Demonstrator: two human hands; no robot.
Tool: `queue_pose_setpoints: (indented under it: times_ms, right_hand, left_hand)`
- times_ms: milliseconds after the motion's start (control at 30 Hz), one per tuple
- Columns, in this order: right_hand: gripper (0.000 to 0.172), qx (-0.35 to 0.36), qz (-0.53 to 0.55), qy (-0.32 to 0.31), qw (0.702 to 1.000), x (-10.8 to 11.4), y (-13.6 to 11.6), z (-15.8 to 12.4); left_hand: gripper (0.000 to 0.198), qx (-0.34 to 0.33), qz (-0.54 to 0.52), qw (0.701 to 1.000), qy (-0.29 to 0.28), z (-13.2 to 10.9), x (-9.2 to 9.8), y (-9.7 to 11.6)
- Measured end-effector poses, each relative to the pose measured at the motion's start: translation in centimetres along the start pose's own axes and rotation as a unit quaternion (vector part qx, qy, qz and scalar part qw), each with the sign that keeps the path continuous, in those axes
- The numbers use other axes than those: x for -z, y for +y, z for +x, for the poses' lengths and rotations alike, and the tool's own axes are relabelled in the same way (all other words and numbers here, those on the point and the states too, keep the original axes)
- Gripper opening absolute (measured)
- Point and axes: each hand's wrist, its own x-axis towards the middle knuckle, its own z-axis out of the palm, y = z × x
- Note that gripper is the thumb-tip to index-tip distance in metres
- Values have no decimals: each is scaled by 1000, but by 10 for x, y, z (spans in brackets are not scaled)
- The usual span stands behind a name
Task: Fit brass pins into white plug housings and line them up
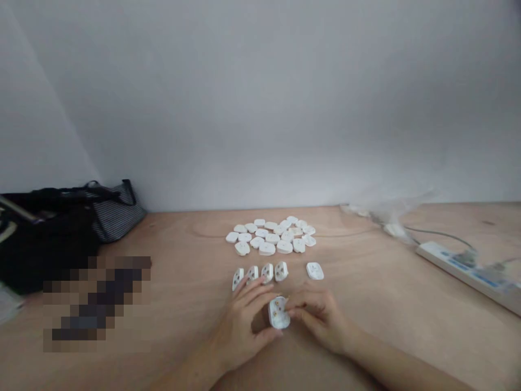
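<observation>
Near the table's front edge, a white plastic socket housing [278,313] stands tilted, with brass-coloured metal bits showing in its face. My left hand [244,320] holds it from the left, thumb below and fingers above. My right hand [319,315] is closed in a pinch at the housing's right side; whatever its fingertips hold is hidden or too small to make out. Just beyond my left fingers is a row of several similar housings, the rightmost one [280,271] with dark holes facing me. A single flat white piece [315,271] lies to the right of that row.
Several white plastic pieces [272,238] lie grouped farther back on the wooden table [183,309]. A white power strip [459,266] with plugs and cables is at right, near a clear plastic bag [391,209]. At left are a black bag [52,233] and a blurred-out dark object [101,298].
</observation>
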Motion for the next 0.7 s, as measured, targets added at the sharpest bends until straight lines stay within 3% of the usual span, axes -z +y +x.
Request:
queue_pose_setpoints:
  times_ms: [167, 400, 700]
  right_hand:
    - [12, -4, -17, 12, 1000, -2, 1, 1]
    - [14, 32, -62, -17, 997, 1, 1, 1]
    - [12, 70, -115, 8, 991, 0, 6, -1]
  left_hand:
    - [51, 11, 1, 1000, 13, 1, 0, 1]
    - [48, 26, 12, 999, 22, 2, 1, 1]
    - [49, 18, 16, 999, 33, 0, -2, -1]
